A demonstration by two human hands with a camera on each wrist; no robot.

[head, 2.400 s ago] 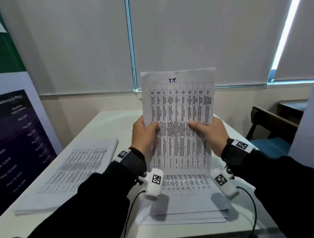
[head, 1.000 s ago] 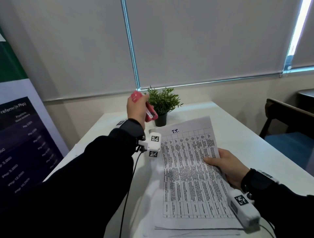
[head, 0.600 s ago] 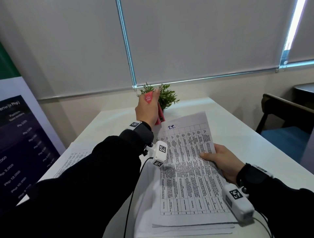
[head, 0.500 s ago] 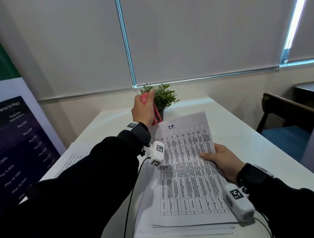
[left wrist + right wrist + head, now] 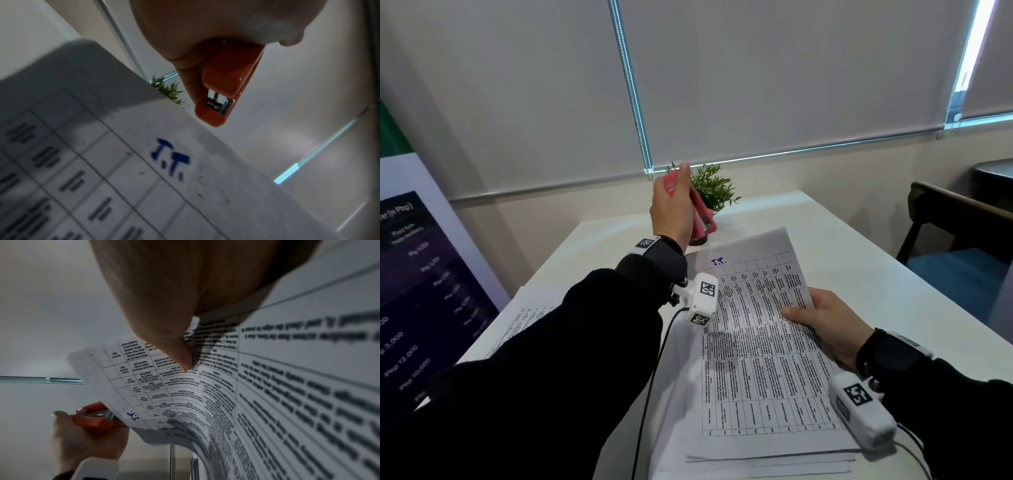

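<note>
We see the left hand (image 5: 671, 212) held up just in front of the potted plant (image 5: 717, 186), its fingers (image 5: 186, 78) curled tight round a red stapler (image 5: 702, 219). The stapler hangs tilted, mouth down and only narrowly parted, between the plant's pot and the far left corner of the printed sheets (image 5: 756, 342). Whether it touches that corner we cannot tell.

The sheets, marked "I.T." in blue at the top, stretch from the plant toward us. Their far end curves up off the white surface (image 5: 859, 260), and loose pages lie beneath them. The right hand (image 5: 828, 325), nearer to us than the plant and to its right, pinches the sheets' right edge, thumb on top and the other fingers hidden below.

Left of the plant and nearer lies a second paper pile (image 5: 524, 318). Right of the plant, beyond the surface, stands a chair (image 5: 959, 270).
</note>
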